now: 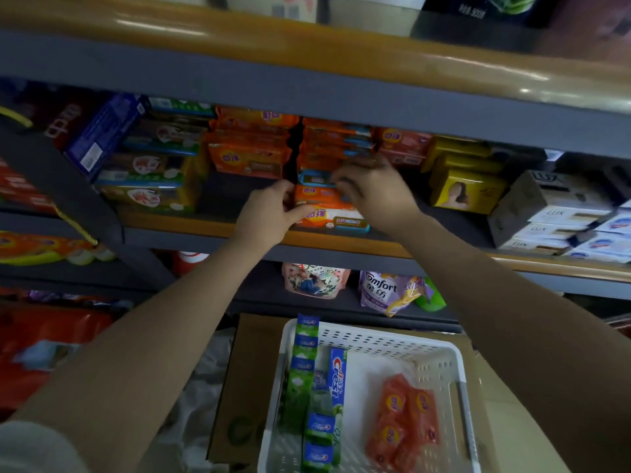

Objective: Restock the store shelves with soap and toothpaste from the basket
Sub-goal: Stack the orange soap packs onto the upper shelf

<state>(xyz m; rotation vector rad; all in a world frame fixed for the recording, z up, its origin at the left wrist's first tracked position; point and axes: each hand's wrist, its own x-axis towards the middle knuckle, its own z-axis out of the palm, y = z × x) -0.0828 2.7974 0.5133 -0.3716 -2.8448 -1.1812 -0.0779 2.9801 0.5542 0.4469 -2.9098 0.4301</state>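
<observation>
Setting: retail shop, toiletries and household aisle. Evidence — grey metal shelving (pixel 307 87) with orange edge strips, tiers one above another, each packed with many identical packaged goods. Orange soap packs (pixel 251 155) in stacked rows; yellow boxed soap (pixel 466 189) beside them; white LUX cartons (pixel 549 213) at right. Lower tier: Comfort refill pouch (pixel 386 291). Below shelves — white perforated basket (pixel 386 343) holding Crest toothpaste boxes (pixel 338 377) and more orange soap, resting on cardboard box (pixel 246 387).

My single head camera faces forward and down, close to the shelf (pixel 259 235). The basket (pixel 375 339) lies nearest, below my outstretched arms.
</observation>
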